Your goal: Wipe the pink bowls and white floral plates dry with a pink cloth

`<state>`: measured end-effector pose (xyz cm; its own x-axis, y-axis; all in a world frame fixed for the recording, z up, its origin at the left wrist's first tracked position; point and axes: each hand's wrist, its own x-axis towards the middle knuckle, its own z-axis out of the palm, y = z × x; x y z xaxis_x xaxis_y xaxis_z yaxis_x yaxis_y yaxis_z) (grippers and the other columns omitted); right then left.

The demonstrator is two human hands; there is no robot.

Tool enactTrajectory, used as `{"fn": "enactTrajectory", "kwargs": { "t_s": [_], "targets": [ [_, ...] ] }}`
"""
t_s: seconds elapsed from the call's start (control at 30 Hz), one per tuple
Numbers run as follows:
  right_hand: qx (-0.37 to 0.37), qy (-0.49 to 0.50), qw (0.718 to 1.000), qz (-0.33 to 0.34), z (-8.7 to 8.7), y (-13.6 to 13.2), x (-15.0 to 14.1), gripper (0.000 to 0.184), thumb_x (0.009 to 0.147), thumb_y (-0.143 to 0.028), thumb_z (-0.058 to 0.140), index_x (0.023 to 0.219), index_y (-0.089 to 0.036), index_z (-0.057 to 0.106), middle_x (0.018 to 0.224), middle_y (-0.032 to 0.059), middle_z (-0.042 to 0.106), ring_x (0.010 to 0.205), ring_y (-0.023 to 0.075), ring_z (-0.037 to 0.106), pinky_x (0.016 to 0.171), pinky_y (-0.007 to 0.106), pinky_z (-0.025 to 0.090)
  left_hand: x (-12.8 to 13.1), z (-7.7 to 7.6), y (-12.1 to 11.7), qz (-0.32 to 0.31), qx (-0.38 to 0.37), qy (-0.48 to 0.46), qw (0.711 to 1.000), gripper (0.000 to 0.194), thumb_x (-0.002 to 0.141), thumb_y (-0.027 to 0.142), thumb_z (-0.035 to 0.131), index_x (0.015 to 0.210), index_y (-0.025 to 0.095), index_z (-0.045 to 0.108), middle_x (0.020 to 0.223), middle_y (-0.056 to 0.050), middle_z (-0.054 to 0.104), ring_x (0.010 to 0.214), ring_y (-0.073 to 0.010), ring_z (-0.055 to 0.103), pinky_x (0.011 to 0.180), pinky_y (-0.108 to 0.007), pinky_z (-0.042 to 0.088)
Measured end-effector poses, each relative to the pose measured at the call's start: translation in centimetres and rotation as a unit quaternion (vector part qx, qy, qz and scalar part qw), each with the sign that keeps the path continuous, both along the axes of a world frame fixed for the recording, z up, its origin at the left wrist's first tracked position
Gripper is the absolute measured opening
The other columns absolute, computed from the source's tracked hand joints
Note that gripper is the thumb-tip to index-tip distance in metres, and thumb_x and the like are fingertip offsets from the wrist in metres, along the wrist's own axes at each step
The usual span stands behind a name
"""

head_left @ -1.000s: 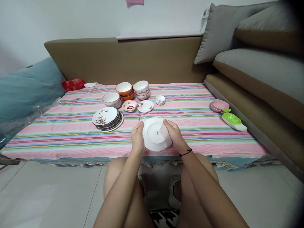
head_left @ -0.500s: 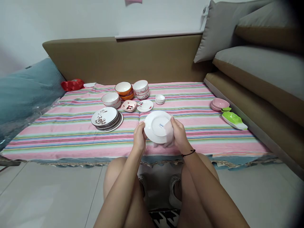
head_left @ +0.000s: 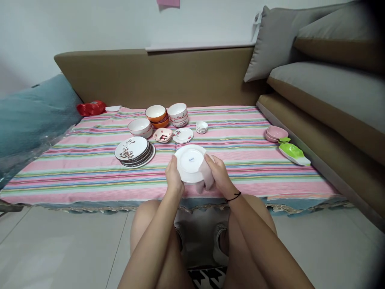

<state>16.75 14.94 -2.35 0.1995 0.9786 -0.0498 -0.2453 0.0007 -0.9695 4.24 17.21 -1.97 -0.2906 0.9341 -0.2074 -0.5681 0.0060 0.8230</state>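
A white plate (head_left: 190,161), its underside with a small blue mark turned up towards me, is held above the front of the striped cloth. My left hand (head_left: 174,176) grips the plate's left rim, thumb on top. On the right side my right hand (head_left: 219,172) presses a pale pink wiping cloth (head_left: 206,175) against the rim, with part of the cloth hanging below. Just beyond the plate lie small flower-patterned plates (head_left: 183,135) and a square pink dish (head_left: 163,135). Left of my hands stands a stack of dark-edged plates (head_left: 132,148).
Behind stand white bowls (head_left: 140,127), orange bowls (head_left: 155,114), patterned white bowls (head_left: 177,110) and small white dishes (head_left: 201,127). Pink bowls (head_left: 276,133) and a green dish (head_left: 293,153) lie at the right, near piled cushions (head_left: 325,88). A red bundle (head_left: 91,108) sits far left.
The plate has moved slightly left in my hands. My right hand and the wiping cloth have shifted left with it, and more of the cloth hangs below the rim.
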Motion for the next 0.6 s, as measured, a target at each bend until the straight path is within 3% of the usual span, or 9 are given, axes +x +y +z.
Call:
{"fn": "enactTrajectory", "kwargs": {
  "t_s": [0.07, 0.17, 0.27, 0.43, 0.6],
  "targets": [
    [-0.006, 0.004, 1.0, 0.018, 0.0, -0.3, -0.7, 0.039, 0.073, -0.054, 0.064, 0.086, -0.017, 0.062, 0.075, 0.0009, 0.063, 0.067, 0.0143, 0.054, 0.059, 0.024, 0.041, -0.1, -0.1, 0.3, 0.041, 0.007, 0.004, 0.999, 0.034, 0.075, 0.044, 0.066, 0.088, 0.012, 0.068, 0.09, -0.008, 0.069, 0.082, -0.0184, 0.063, 0.073, -0.027, 0.048],
    [0.003, 0.008, 1.0, 0.019, 0.2, -0.6, -1.0, 0.038, 0.074, -0.054, 0.063, 0.081, -0.017, 0.06, 0.071, -0.0004, 0.06, 0.065, 0.0131, 0.053, 0.059, 0.024, 0.04, -0.5, -0.1, 0.5, 0.031, 0.05, 0.069, 0.996, 0.037, 0.08, 0.046, 0.06, 0.094, 0.013, 0.067, 0.097, -0.008, 0.069, 0.089, -0.0191, 0.062, 0.077, -0.027, 0.047],
    [0.014, 0.018, 1.0, -0.005, 0.5, -0.5, -0.3, 0.038, 0.074, -0.055, 0.062, 0.078, -0.018, 0.059, 0.071, -0.0002, 0.06, 0.066, 0.0135, 0.053, 0.06, 0.024, 0.041, -0.8, 0.0, 0.3, -0.033, 0.075, 0.129, 0.988, 0.04, 0.082, 0.049, 0.057, 0.098, 0.014, 0.067, 0.1, -0.008, 0.068, 0.09, -0.0192, 0.061, 0.077, -0.027, 0.046],
    [0.016, 0.033, 0.999, -0.036, 0.1, 0.1, 1.1, 0.037, 0.076, -0.056, 0.06, 0.077, -0.018, 0.06, 0.07, 0.0004, 0.059, 0.064, 0.0149, 0.052, 0.06, 0.028, 0.041, -1.1, 0.7, -0.4, -0.185, 0.073, 0.179, 0.963, 0.038, 0.08, 0.05, 0.059, 0.086, 0.013, 0.068, 0.085, -0.006, 0.069, 0.075, -0.0185, 0.059, 0.067, -0.027, 0.045],
    [0.031, -0.02, 0.999, 0.037, -0.1, -0.1, 1.8, 0.035, 0.079, -0.053, 0.058, 0.071, -0.018, 0.055, 0.068, -0.0006, 0.054, 0.062, 0.013, 0.046, 0.058, 0.026, 0.037, -1.9, 2.1, -1.0, -0.317, 0.065, 0.154, 0.934, 0.036, 0.077, 0.048, 0.064, 0.083, 0.013, 0.068, 0.078, -0.006, 0.069, 0.069, -0.0187, 0.059, 0.066, -0.028, 0.045]
  ]
}}
